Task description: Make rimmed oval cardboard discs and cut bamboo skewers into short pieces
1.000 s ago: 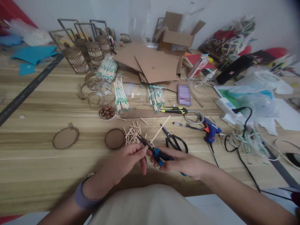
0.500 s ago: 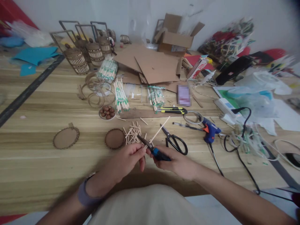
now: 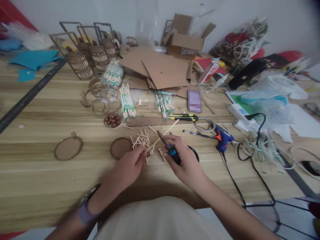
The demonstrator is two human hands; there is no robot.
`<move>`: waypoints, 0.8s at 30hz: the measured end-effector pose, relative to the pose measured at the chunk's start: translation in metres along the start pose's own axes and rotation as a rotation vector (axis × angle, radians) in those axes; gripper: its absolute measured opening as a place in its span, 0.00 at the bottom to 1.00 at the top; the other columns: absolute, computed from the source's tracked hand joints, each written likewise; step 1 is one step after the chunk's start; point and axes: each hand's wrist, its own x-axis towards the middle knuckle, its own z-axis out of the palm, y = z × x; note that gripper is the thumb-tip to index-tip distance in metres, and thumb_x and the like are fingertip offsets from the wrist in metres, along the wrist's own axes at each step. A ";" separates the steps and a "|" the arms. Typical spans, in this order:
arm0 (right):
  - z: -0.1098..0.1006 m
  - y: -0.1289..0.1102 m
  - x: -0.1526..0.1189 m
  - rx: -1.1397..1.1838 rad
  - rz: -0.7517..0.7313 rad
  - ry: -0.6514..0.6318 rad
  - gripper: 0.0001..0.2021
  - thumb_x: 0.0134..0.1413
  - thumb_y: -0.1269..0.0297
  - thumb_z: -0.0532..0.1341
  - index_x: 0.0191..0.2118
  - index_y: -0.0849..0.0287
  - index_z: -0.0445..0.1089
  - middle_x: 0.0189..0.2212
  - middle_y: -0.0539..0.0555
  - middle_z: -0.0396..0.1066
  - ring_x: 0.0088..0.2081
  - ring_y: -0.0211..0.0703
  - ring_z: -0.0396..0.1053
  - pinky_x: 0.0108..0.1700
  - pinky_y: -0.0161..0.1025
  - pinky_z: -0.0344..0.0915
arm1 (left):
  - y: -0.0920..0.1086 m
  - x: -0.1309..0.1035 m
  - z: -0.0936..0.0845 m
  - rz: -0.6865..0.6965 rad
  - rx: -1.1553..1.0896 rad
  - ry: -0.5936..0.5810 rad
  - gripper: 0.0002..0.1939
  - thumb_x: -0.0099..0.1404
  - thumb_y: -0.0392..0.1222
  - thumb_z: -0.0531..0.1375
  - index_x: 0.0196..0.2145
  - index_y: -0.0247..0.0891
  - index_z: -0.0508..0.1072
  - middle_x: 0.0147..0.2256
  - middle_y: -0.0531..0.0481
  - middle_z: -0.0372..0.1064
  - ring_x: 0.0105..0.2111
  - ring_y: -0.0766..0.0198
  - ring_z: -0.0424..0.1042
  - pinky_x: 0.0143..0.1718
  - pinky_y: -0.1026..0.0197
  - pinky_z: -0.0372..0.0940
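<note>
Between the fingertips of my left hand (image 3: 131, 164) is a thin wooden stick (image 3: 171, 126), slanting up to the right. My right hand (image 3: 187, 159) grips pliers (image 3: 173, 154) with black and blue handles; their jaws point up and left, over or beside the stick. Whether they touch it I cannot tell. A heap of short cut stick pieces (image 3: 141, 137) lies just beyond my left fingers. Beside the heap is a round cardboard piece (image 3: 120, 148) with a notched rim. Black-handled scissors (image 3: 195, 151) lie partly hidden behind my right hand.
Another cardboard round (image 3: 68, 149) lies at left. Behind are a bowl of brown balls (image 3: 113, 120), bundled sticks (image 3: 128, 103), a yellow-black utility knife (image 3: 183, 117) and cardboard sheets (image 3: 167, 71). A blue glue gun (image 3: 224, 138) with its cord is at right; handled baskets (image 3: 80, 65) stand back left.
My hands have moved apart. The right hand has lifted the pliers up and right, now hiding much of the scissors. My left hand and the stick shifted slightly left.
</note>
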 end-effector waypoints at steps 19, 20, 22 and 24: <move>0.038 -0.007 0.021 -0.600 0.206 -0.068 0.03 0.61 0.65 0.58 0.39 0.58 0.66 0.38 0.63 0.71 0.39 0.59 0.70 0.38 0.47 0.62 | 0.016 0.001 0.015 0.042 0.789 0.107 0.17 0.68 0.28 0.47 0.42 0.34 0.74 0.32 0.36 0.78 0.33 0.46 0.78 0.34 0.53 0.60; 0.039 -0.008 0.022 -0.616 0.215 -0.072 0.03 0.61 0.65 0.58 0.39 0.58 0.66 0.38 0.64 0.71 0.39 0.59 0.70 0.39 0.47 0.62 | 0.015 0.001 0.016 0.043 0.792 0.114 0.17 0.68 0.28 0.47 0.42 0.34 0.74 0.31 0.36 0.78 0.33 0.47 0.78 0.34 0.52 0.60; 0.038 -0.010 0.025 -0.629 0.229 -0.076 0.04 0.60 0.65 0.59 0.39 0.58 0.66 0.38 0.64 0.71 0.39 0.60 0.70 0.39 0.48 0.61 | 0.014 0.003 0.016 0.050 0.779 0.131 0.18 0.67 0.28 0.46 0.41 0.33 0.75 0.30 0.35 0.78 0.32 0.46 0.78 0.33 0.52 0.59; 0.034 -0.008 0.028 -0.570 0.226 -0.084 0.03 0.60 0.66 0.59 0.39 0.58 0.65 0.39 0.63 0.71 0.40 0.59 0.70 0.39 0.47 0.61 | 0.011 0.005 0.012 0.056 0.727 0.127 0.17 0.67 0.28 0.47 0.41 0.33 0.75 0.31 0.36 0.78 0.32 0.47 0.77 0.34 0.52 0.58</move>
